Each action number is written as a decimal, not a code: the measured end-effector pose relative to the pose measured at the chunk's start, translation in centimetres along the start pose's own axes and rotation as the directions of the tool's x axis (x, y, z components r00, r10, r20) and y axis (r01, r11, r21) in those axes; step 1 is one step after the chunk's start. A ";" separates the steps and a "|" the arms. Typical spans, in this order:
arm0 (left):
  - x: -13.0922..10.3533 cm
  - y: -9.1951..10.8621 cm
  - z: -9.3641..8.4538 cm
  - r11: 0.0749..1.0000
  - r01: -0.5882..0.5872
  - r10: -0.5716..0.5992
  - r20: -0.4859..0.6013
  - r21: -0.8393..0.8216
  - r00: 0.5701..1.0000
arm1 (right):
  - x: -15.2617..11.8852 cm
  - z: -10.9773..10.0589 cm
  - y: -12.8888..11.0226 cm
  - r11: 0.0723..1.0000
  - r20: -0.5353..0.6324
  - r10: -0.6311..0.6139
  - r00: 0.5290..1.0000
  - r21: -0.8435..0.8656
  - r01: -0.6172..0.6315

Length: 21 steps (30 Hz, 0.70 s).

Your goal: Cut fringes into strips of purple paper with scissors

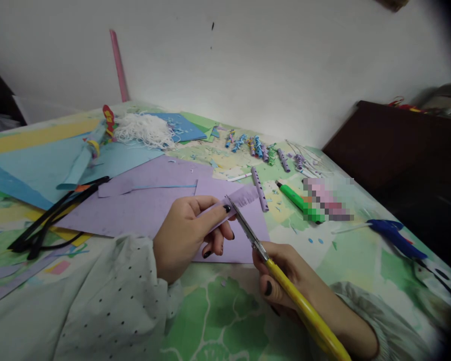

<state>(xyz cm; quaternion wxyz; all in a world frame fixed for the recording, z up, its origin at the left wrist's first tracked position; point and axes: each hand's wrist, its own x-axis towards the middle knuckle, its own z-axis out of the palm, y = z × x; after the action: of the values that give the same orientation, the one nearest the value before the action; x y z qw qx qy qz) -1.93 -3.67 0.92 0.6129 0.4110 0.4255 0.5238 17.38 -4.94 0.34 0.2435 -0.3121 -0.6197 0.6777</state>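
In the head view, my left hand [191,228] pinches a narrow purple paper strip [247,196] between thumb and fingers. Fine cuts fringe the strip's far part. My right hand [285,276] grips yellow-handled scissors [300,301], whose blades reach up to the strip beside my left thumb. Beneath both lie purple paper sheets [165,205]. Just past the strip rests a rolled purple paper tube [259,188] with dark spots. My right hand's finger loops are partly hidden by the handle and the hand itself.
A green utility knife [299,201] and a blue glue gun [396,238] lie to the right. Small fringed paper rolls [258,147] line the back, near white string [146,129]. Black-framed glasses [56,215] sit at left. Paper scraps litter the patterned tablecloth [225,311].
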 end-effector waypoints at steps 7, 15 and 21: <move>0.0 0.0 -0.1 1.000 -0.002 0.002 -0.011 0.026 1.000 | 0.0 -0.2 0.5 0.998 -0.031 0.020 0.999 -0.056 -0.022; 0.1 0.0 -0.1 0.999 -0.022 0.022 -0.009 0.031 1.000 | 0.1 0.0 -0.4 0.993 -0.012 -0.006 1.000 -0.115 0.004; 0.4 -0.1 -0.3 0.997 -0.067 0.069 -0.063 0.031 0.996 | -0.6 -0.9 -1.4 0.973 0.015 0.011 1.000 -0.231 -0.007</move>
<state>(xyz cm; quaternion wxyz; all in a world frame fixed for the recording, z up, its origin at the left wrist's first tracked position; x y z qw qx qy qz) -2.16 -3.27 0.74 0.5746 0.4170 0.4385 0.5510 18.39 -4.55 1.73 0.1977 -0.3356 -0.6947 0.6047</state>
